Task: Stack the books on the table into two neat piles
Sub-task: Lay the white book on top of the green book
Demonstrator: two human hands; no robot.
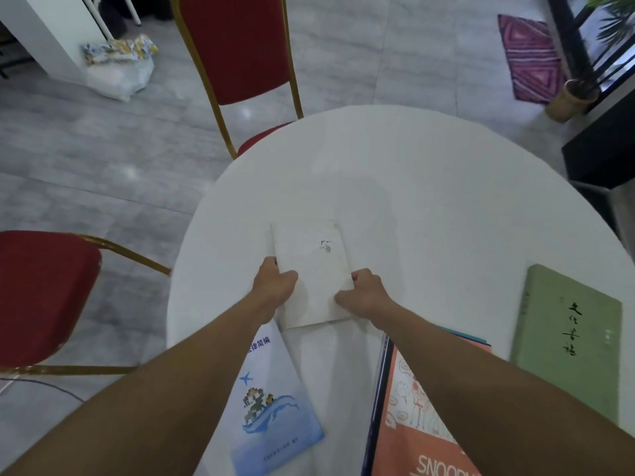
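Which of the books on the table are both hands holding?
The plain white book, gripped by left hand and right hand; the blue, orange and green books lie untouched.

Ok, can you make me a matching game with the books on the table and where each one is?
Books:
1. white book
2. green book
3. blue plane book
4. orange Snoopy book

Places:
A. under the left arm, at the near table edge
B. far right, lying alone
C. held by both hands, left hand and right hand
D. under the right arm

Pairs: 1-C, 2-B, 3-A, 4-D
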